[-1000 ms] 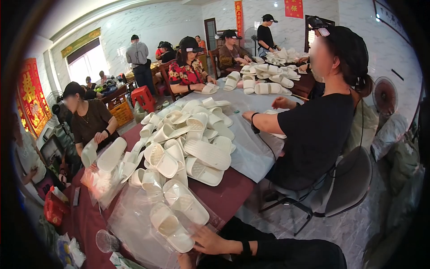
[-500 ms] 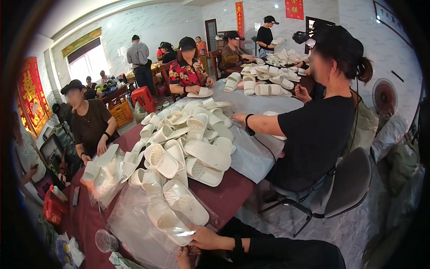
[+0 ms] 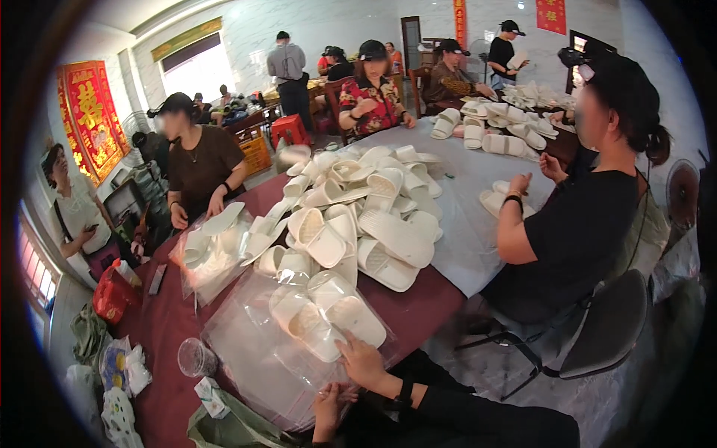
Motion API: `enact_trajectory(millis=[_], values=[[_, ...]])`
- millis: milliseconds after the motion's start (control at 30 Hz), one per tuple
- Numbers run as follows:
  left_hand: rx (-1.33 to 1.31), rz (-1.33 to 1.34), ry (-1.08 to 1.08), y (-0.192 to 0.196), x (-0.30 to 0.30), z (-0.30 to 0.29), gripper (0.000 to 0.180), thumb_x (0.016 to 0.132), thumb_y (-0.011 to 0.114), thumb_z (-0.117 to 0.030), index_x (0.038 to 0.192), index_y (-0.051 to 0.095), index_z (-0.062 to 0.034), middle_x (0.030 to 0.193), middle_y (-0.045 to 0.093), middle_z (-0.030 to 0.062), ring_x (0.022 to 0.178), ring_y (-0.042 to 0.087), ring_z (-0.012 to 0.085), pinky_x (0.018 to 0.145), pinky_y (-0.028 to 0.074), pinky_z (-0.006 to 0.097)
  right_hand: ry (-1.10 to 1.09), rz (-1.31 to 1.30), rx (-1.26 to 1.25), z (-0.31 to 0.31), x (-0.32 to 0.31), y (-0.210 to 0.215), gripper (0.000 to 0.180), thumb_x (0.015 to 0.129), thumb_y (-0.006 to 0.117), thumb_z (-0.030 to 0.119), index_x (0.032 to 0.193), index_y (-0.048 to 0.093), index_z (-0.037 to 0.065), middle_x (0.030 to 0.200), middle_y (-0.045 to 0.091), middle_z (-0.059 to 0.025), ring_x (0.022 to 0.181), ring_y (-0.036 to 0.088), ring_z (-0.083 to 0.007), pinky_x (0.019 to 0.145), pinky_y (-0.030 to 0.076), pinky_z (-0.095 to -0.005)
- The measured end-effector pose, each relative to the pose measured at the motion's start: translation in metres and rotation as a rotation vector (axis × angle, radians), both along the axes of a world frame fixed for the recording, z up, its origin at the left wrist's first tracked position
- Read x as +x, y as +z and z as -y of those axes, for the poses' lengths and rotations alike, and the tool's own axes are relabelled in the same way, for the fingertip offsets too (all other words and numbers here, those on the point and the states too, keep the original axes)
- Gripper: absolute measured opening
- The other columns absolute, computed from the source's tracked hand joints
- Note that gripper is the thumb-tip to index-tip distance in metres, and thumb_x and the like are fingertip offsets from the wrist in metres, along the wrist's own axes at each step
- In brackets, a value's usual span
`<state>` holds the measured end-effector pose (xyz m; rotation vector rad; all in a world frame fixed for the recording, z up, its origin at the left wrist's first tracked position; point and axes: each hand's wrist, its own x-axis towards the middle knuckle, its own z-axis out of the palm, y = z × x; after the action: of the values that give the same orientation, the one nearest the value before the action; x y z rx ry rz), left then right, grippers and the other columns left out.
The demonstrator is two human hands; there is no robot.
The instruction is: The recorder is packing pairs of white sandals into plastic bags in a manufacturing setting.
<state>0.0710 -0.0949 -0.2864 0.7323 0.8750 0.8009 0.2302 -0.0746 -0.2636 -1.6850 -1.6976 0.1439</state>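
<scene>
Seen from above, a packing line at work:
Bench: long dark-red bench runs away from the wearer, its far half under a pale grey cloth, so that several seated workers can all reach the stock from either side.
Heap: loose mound of white open-toe slippers sits mid-bench, piled rather than stacked, within arm's reach of the people around it.
Bags: sheaf of clear plastic bags lies flat at the near end, directly in front of the wearer, mouths toward the hands.
Pair in hand: two white slippers lie side by side, toes away from the wearer, apparently inside the topmost clear bag, near the bench's front edge.
Right hand: right hand, palm down with fingers spread, presses on the bag just behind the pair's heels; its grip is loose, pinning rather than clasping, likely to keep the slippery film from sliding.
Left hand: left hand is low at the bench edge, fingers curled, seemingly pinching the bag's near rim; whether that grip is truly clenched cannot be told.
Neighbours: person in black sits to the right, handling slippers on the cloth; another in brown bags a bundle across the bench.
Small items: clear plastic cup stands left of the bags.
</scene>
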Motion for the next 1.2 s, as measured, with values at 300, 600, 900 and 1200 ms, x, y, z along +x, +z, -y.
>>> enact_trajectory(millis=[300, 600, 900, 1200], values=[[0.049, -0.094, -0.058, 0.002, -0.003, 0.003, 0.031, 0.098, 0.043, -0.022, 0.101, 0.054, 0.0072, 0.091, 0.063, 0.0169, 0.076, 0.065, 0.0236, 0.070, 0.054, 0.032, -0.159, 0.172, 0.026, -0.010, -0.003, -0.004, 0.051, 0.071, 0.068, 0.026, 0.117, 0.054, 0.009, 0.121, 0.053, -0.0196, 0.084, 0.058, -0.0330, 0.066, 0.049, -0.0432], [0.144, -0.168, -0.012, 0.026, 0.002, 0.002, 0.028, 0.097, 0.046, -0.022, 0.103, 0.056, 0.0030, 0.094, 0.064, 0.0102, 0.085, 0.061, 0.0154, 0.077, 0.050, 0.028, 0.062, 0.018, -0.148, 0.010, 0.015, 0.031, 0.043, 0.080, 0.064, 0.024, 0.118, 0.053, 0.006, 0.119, 0.053, -0.0187, 0.090, 0.058, -0.0358, 0.076, 0.048, -0.0424], [0.156, -0.153, -0.016, 0.050, -0.020, -0.005, 0.026, 0.096, 0.049, -0.026, 0.102, 0.060, -0.0026, 0.091, 0.061, 0.0010, 0.083, 0.053, 0.0084, 0.075, 0.043, 0.024, 0.325, 0.124, 0.407, 0.044, 0.028, 0.104, 0.072, 0.070, 0.071, 0.052, 0.121, 0.051, 0.005, 0.131, 0.044, -0.0174, 0.115, 0.047, -0.0346, 0.096, 0.036, -0.0498], [0.638, -0.212, -0.281, 0.125, -0.012, 0.013, 0.026, 0.094, 0.052, -0.023, 0.107, 0.060, -0.0018, 0.096, 0.061, 0.0054, 0.092, 0.055, 0.0154, 0.088, 0.041, 0.029, 0.269, 0.160, -0.007, 0.034, 0.018, 0.067, 0.085, 0.062, 0.077, 0.039, 0.131, 0.042, 0.002, 0.137, 0.040, -0.0186, 0.115, 0.045, -0.0377, 0.092, 0.035, -0.0467]])
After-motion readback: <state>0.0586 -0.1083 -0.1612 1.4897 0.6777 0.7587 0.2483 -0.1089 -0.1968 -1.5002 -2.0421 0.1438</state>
